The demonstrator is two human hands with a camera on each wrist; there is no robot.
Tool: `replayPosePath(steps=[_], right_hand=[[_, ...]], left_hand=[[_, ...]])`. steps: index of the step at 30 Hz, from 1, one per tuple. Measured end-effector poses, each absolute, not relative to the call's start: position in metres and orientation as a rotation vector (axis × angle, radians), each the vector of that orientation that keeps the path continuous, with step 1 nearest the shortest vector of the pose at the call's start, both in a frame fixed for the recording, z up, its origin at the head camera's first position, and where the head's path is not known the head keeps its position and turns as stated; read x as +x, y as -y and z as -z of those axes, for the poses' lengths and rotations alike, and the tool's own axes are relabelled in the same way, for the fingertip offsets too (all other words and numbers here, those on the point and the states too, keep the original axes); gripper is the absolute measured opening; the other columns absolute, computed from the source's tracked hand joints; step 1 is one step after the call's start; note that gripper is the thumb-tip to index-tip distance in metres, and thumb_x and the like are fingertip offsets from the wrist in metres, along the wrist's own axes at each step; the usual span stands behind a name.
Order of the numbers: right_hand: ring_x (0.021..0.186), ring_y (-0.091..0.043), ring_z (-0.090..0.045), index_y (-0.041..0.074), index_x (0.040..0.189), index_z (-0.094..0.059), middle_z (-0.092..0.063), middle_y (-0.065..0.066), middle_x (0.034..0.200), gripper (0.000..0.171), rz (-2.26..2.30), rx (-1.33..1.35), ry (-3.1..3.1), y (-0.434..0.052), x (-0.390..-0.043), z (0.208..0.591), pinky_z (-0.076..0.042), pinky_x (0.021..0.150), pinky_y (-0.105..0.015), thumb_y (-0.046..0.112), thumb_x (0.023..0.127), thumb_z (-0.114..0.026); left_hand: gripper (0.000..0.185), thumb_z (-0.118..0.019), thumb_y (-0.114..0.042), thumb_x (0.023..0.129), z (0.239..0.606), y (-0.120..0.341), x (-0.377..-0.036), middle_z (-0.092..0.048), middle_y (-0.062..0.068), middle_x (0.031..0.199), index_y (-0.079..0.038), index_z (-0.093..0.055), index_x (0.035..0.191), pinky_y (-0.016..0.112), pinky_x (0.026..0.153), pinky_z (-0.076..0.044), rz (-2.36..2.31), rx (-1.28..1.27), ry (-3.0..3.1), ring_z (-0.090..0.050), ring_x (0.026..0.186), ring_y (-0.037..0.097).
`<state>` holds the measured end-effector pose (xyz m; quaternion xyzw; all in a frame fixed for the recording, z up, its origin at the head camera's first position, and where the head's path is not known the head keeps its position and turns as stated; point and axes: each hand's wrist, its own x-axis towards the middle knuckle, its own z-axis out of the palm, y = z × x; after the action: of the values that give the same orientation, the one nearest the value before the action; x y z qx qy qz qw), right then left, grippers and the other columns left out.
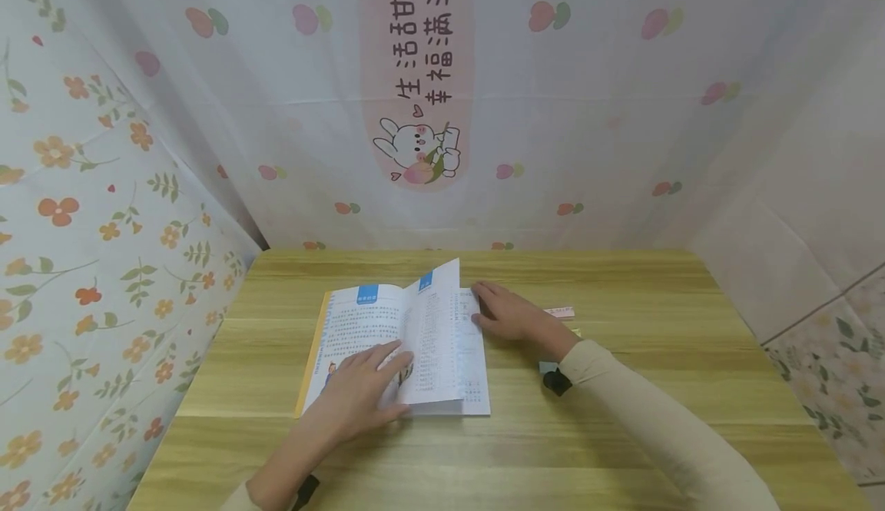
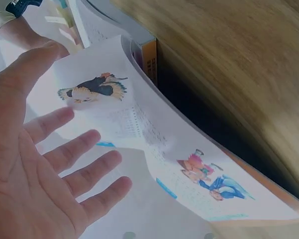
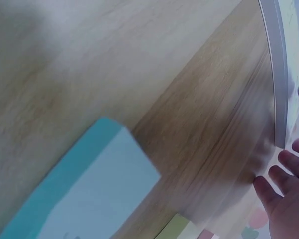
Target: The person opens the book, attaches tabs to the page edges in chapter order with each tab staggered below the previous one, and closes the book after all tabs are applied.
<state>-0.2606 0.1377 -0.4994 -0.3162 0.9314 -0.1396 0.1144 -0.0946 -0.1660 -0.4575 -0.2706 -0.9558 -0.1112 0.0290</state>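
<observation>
the right sleeve (image 1: 643, 411), at four o'clock in the head view, is plain pale cream, long and smooth; the left sleeve (image 1: 242, 498), at seven, matches. each wrist bears a small black device (image 1: 556, 382), the right one rounded.

The open book (image 1: 437, 334) had white pages with rows of dark print and blue header blocks; a yellow-orange strip edged its left side; one lower drawing (image 2: 216, 181) was pink and blue; an upper drawing (image 2: 97, 88) was mainly dark, with yellowish fringes; the tabletop (image 1: 588, 457) showed a streaked, yellow-green wood grain; the back curtain (image 1: 594, 150) was white, scattered with tulip-like motifs in pink, orange and green, and bore a pink panel with dark lettering and a white rabbit; the left curtain (image 1: 90, 211) was white, patterned with orange and yellow flowers and green sprigs; the right sleeve (image 1: 653, 411) was plain cream; the block-shaped object (image 3: 97, 191) was teal and white.
</observation>
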Motion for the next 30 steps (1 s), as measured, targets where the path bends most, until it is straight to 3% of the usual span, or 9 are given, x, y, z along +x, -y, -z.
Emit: replayPosePath(steps=[7,12,22,30], right_hand=[[0.147,-0.036,-0.027,-0.003,0.157,-0.029,-0.029,-0.024,0.16,0.071,0.44,-0.957,-2.725,-0.134,-0.259,0.498,-0.023,0.118,-0.046,0.039,0.105,-0.054],[0.147,-0.036,-0.028,-0.001,0.158,-0.028,-0.028,-0.022,0.161,0.073,0.397,-0.943,-2.734,-0.131,-0.259,0.499,-0.024,0.117,-0.047,0.041,0.105,-0.054],[0.144,-0.038,-0.034,-0.002,0.155,-0.035,-0.034,-0.024,0.157,0.067,0.438,-1.026,-2.752,-0.127,-0.26,0.5,-0.03,0.115,-0.049,0.031,0.102,-0.06],[0.146,-0.037,-0.03,0.007,0.156,-0.036,-0.029,-0.019,0.161,0.067,0.483,-1.031,-2.743,-0.128,-0.259,0.5,-0.028,0.115,-0.05,0.034,0.101,-0.062]], left_hand=[[0.092,-0.085,-0.049,0.079,0.453,0.164,-0.095,-0.044,0.012,0.154,-0.022,-0.041,0.155,0.06,0.095,-0.047,0.319,-0.852,2.896,-0.052,0.128,0.041],[0.094,-0.084,-0.04,0.082,0.448,0.15,-0.098,-0.033,0.012,0.16,-0.022,-0.033,0.159,0.06,0.1,-0.044,0.38,-0.938,2.875,-0.043,0.136,0.043],[0.092,-0.081,-0.036,0.085,0.439,0.119,-0.105,-0.025,0.009,0.165,-0.025,-0.03,0.161,0.056,0.106,-0.04,0.243,-1.102,2.82,-0.031,0.145,0.04],[0.084,-0.072,-0.015,0.086,0.445,0.103,-0.11,-0.025,0.0,0.166,-0.027,-0.033,0.16,0.056,0.111,-0.032,0.222,-1.227,2.886,-0.023,0.149,0.035]])
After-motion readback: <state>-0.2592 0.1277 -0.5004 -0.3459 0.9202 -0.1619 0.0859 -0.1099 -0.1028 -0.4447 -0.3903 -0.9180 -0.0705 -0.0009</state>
